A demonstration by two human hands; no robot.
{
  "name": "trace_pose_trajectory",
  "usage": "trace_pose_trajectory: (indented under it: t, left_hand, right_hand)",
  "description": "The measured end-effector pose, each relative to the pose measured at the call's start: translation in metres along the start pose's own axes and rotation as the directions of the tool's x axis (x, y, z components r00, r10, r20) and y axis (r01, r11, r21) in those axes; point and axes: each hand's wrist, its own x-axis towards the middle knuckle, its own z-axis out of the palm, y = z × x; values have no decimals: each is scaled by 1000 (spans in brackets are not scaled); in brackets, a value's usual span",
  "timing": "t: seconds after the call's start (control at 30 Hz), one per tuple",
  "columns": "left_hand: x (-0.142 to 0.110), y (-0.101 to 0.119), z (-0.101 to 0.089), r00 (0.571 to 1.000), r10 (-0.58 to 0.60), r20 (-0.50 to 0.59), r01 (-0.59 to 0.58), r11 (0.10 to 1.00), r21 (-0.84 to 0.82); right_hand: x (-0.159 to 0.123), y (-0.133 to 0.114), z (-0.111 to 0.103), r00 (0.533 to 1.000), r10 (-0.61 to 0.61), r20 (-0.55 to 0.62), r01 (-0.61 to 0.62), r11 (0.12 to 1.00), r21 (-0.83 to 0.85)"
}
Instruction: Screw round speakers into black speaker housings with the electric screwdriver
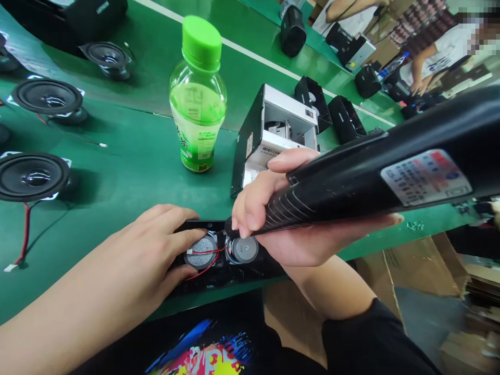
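Observation:
My right hand [285,208] is wrapped round a black electric screwdriver [336,182] with a label on its body. The tip points down at a black panel [234,276] on the bench, but my fingers hide its very end. Two round speaker drivers sit in the panel, backs up: a left speaker driver [202,255] with red wires across it, and a right speaker driver [245,250]. My left hand [156,245] grips the left driver between thumb and forefinger, its other fingers over the panel's far edge.
A green-capped bottle [199,104] stands beyond my hands. Right of it is a silver and black screw feeder [273,130]. Several loose speakers [35,172] lie at the left. Black speaker housings [347,120] and other people's arms are farther off; cardboard [422,265] is at the right.

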Motion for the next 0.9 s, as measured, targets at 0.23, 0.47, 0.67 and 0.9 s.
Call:
trace_pose_trajectory:
  t: [0.23, 0.47, 0.67, 0.9]
  left_hand:
    - [0, -3, -2, 999, 11, 36, -11, 1000, -4]
    - [1, -1, -2, 997, -17, 72, 16, 1000, 12]
    - [-1, -2, -10, 999, -34, 16, 35, 994, -99]
    - [-4, -12, 16, 992, -29, -122, 36, 998, 53]
  right_hand:
    - [-8, 17, 12, 992, -128, -5, 128, 991, 41]
    - [-15, -7, 10, 999, 46, 9, -46, 996, 79]
    - [-17, -22, -3, 996, 6, -86, 3, 994, 105]
    - [-23, -49, 9, 988, -91, -126, 93, 996, 6]
